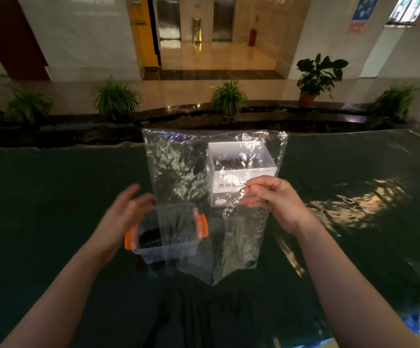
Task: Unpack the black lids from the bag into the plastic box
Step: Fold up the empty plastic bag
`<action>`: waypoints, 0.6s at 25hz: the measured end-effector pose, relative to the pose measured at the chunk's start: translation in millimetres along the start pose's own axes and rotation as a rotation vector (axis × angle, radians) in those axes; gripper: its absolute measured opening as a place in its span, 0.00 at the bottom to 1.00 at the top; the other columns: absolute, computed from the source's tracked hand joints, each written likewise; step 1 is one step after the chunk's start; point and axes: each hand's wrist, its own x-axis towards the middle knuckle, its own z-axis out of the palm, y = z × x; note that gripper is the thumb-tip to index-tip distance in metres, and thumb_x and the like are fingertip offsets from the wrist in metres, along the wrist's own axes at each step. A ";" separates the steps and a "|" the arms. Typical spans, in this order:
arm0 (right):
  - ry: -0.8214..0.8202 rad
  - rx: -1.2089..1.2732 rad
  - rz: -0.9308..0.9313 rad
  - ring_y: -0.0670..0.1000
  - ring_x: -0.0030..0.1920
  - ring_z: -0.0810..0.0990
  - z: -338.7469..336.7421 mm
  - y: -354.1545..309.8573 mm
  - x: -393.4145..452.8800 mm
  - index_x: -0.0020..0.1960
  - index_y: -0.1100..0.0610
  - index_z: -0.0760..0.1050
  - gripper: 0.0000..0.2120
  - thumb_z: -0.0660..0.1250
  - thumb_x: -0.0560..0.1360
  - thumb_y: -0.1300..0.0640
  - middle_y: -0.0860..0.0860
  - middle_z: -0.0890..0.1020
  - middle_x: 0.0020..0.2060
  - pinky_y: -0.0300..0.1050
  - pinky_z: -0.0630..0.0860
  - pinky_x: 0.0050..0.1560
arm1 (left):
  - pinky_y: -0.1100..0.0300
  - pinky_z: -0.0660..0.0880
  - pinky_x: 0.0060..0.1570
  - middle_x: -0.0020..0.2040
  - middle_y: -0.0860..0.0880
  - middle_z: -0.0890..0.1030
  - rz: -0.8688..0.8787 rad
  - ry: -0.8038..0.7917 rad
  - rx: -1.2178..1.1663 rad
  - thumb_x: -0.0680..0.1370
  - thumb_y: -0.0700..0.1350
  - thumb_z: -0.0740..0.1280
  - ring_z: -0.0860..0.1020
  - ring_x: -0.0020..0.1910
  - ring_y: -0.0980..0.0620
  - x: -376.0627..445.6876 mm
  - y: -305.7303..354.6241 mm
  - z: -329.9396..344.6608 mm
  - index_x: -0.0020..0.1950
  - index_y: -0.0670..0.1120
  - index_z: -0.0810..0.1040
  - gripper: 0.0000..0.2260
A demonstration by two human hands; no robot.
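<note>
A large clear plastic bag (178, 172) hangs in the air over the table, pinched at its edge by my right hand (271, 197). It looks empty. Below it stands a small clear plastic box (168, 247) with orange side clips, holding a stack of black lids (149, 239) at its left end. My left hand (126, 209) hovers with fingers spread just beyond the box's left side, blurred, holding nothing. Part of the box shows only through the bag.
A taller clear box (241, 172) with white printed text stands behind the bag, with dark items inside. The table is covered by dark shiny cloth (53, 197). Potted plants (229, 99) line the ledge beyond the far edge.
</note>
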 end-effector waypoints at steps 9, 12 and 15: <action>0.030 0.119 0.217 0.56 0.51 0.84 -12.6 27.5 -7.0 0.57 0.60 0.79 0.17 0.71 0.69 0.56 0.57 0.85 0.52 0.47 0.82 0.48 | 0.49 0.80 0.44 0.44 0.42 0.84 -0.130 0.054 -0.029 0.78 0.45 0.65 0.83 0.43 0.43 7.9 -7.6 40.2 0.49 0.40 0.80 0.09; -0.024 -0.154 0.282 0.59 0.53 0.83 -13.5 43.6 -13.5 0.55 0.61 0.80 0.16 0.71 0.72 0.51 0.58 0.85 0.52 0.56 0.77 0.57 | 0.60 0.78 0.36 0.40 0.44 0.83 -0.106 0.092 0.036 0.80 0.43 0.62 0.82 0.36 0.52 11.6 -13.0 38.9 0.49 0.43 0.79 0.07; 0.009 -0.198 0.288 0.60 0.47 0.84 -11.0 43.1 -14.6 0.52 0.63 0.80 0.16 0.68 0.74 0.51 0.60 0.85 0.48 0.52 0.80 0.49 | 0.54 0.80 0.39 0.44 0.39 0.82 -0.125 0.019 0.093 0.81 0.45 0.60 0.81 0.39 0.45 14.2 -19.3 31.5 0.52 0.44 0.78 0.08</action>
